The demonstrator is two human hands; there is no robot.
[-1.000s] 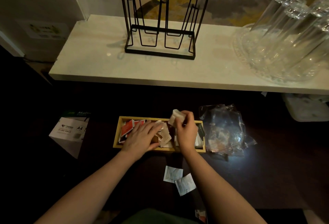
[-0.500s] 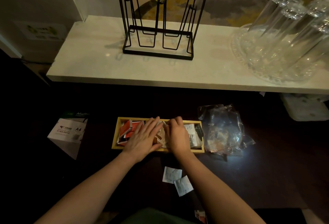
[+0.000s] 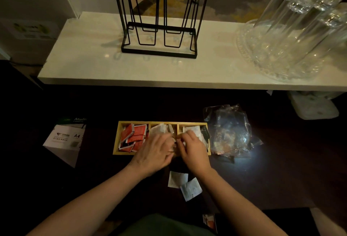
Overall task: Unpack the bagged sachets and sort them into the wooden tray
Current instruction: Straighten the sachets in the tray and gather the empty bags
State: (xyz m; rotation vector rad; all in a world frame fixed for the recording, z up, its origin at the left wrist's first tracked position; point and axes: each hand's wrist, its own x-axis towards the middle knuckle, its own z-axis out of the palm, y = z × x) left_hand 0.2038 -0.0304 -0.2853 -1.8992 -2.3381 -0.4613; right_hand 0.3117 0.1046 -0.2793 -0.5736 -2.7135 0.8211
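since half a second ago both hands have slid toward the near edge of the wooden tray [image 3: 116, 138], uncovering the far halves of its middle and right compartments; a second ago the right hand was raised with a pale sachet pinched in its fingers, and now it is down in the tray.

the tray is a long, light-wood box with three compartments side by side, lying on the dark table. its left compartment is heaped with red sachets [image 3: 133, 136] that have white edges, lying at mixed angles. the middle one holds pale, off-white sachets [image 3: 159, 128], crumpled and overlapping. the right one shows a white printed sachet [image 3: 191, 128] at its far end, with something dark at its right wall.

left hand [image 3: 153, 152] lies palm down over the near part of the middle compartment, fingers loosely spread and a little bent; whether it grips anything underneath cannot be told. right hand [image 3: 194, 148] is beside it, touching it at the fingertips over the divider, fingers curled downward; what they hold, if anything, is hidden.

two white sachets [image 3: 183, 184] lie overlapping on the table just nearer than the tray. a crumpled clear plastic bag [image 3: 230, 130] with some sachets inside sits just right of the tray.
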